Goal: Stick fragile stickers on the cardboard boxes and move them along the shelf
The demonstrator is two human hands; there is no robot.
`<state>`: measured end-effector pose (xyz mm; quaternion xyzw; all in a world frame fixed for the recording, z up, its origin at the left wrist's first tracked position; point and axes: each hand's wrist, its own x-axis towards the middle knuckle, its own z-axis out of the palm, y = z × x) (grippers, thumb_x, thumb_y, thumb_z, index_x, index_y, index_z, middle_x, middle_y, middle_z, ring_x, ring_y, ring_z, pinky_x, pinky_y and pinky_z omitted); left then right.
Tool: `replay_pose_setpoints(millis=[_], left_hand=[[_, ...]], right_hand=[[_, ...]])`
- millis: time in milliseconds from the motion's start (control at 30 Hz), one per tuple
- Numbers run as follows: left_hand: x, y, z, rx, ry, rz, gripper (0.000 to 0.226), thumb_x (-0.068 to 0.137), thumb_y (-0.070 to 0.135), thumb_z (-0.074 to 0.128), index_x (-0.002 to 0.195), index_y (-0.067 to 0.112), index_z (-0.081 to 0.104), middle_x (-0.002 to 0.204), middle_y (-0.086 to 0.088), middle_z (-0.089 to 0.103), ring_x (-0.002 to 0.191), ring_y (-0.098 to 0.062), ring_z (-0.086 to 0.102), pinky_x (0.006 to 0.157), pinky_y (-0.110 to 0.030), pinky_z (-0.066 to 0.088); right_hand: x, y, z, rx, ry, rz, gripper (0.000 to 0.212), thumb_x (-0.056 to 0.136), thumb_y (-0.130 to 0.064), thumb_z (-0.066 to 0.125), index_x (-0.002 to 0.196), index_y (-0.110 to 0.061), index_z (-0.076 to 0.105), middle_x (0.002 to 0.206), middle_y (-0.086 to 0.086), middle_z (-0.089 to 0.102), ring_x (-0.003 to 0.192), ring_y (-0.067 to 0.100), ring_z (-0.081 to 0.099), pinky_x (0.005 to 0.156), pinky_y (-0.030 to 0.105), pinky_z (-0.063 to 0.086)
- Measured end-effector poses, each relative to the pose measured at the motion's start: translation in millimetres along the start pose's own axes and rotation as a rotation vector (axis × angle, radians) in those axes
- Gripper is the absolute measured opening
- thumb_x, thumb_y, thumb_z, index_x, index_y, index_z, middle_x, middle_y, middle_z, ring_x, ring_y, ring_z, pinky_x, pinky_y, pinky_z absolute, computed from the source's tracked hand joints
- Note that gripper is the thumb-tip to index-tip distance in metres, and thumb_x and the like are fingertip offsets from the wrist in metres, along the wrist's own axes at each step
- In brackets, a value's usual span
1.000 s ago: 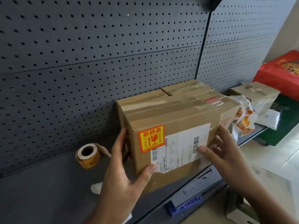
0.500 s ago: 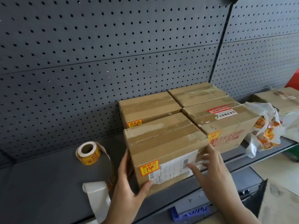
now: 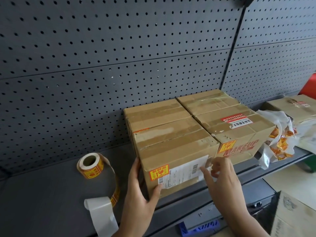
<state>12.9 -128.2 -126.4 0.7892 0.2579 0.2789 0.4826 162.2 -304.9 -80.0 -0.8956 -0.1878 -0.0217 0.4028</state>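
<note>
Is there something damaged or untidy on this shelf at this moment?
Yes. The sticker roll is partly unwound: its strip trails across the shelf to the front edge. A crumpled white and orange paper heap lies right of the MAKEUP box. The front box has scuffed, torn tape on top.

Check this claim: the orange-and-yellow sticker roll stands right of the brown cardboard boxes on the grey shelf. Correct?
No. In the head view, the orange-and-yellow sticker roll stands left of the brown cardboard boxes on the grey shelf.
</note>
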Motion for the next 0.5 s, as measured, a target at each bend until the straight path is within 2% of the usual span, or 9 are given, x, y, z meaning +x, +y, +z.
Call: replay_pose_setpoints(millis=[67,167,267,333,400,500], left_hand=[[1,0,1,-0.003,0.004,0.001,0.098,0.079,0.036,0.079,0.153,0.05,0.016,0.155,0.026,0.035,0.144,-0.005,0.039,0.109,-0.05,0.049],[1,3,-1,-0.012,0.013,-0.008,0.091,0.075,0.051,0.075,0.146,0.058,0.019,0.15,0.03,0.038,0.142,-0.002,0.041,0.108,-0.046,0.051],[-1,2,-5,0.002,-0.002,-0.02,0.086,0.07,0.061,0.073,0.137,0.067,0.019,0.143,0.04,0.038,0.137,0.006,0.043,0.108,-0.034,0.05],[-2,0,-12,0.012,-0.001,-0.021,0.083,0.07,0.066,0.071,0.139,0.06,0.024,0.141,0.04,0.039,0.136,0.003,0.044,0.108,-0.031,0.048],[-4,-2,-21,0.096,-0.013,-0.032,0.072,0.078,0.057,0.071,0.136,0.054,0.028,0.135,0.037,0.041,0.133,0.0,0.045,0.106,-0.023,0.045],[-5,-3,-46,0.228,-0.041,-0.046,0.047,0.087,0.047,0.07,0.119,0.059,0.037,0.127,0.034,0.047,0.129,0.0,0.051,0.104,-0.026,0.046]], right_hand=[[1,0,1,-0.058,-0.015,-0.016,0.018,0.094,-0.039,0.061,0.094,-0.038,0.044,0.096,-0.016,0.056,0.085,0.003,0.061,0.066,0.028,0.056],[0,-1,1,-0.142,-0.028,-0.027,0.008,0.096,-0.041,0.056,0.093,-0.037,0.049,0.095,-0.019,0.06,0.082,0.001,0.061,0.061,0.023,0.05],[-4,-4,-3,-0.201,-0.031,-0.033,0.011,0.096,-0.046,0.053,0.09,-0.037,0.052,0.09,-0.021,0.062,0.077,-0.001,0.061,0.061,0.029,0.054],[-9,-11,-7,-0.235,-0.031,-0.061,0.012,0.095,-0.046,0.054,0.088,-0.038,0.055,0.086,-0.023,0.062,0.076,-0.003,0.061,0.061,0.031,0.056],[-16,-20,-10,-0.234,-0.046,-0.106,0.009,0.095,-0.042,0.055,0.087,-0.039,0.059,0.084,-0.025,0.063,0.077,-0.005,0.062,0.062,0.03,0.055],[-27,-39,-10,-0.211,-0.109,-0.229,0.006,0.092,-0.039,0.056,0.091,-0.041,0.062,0.085,-0.027,0.063,0.075,-0.008,0.061,0.059,0.023,0.053]])
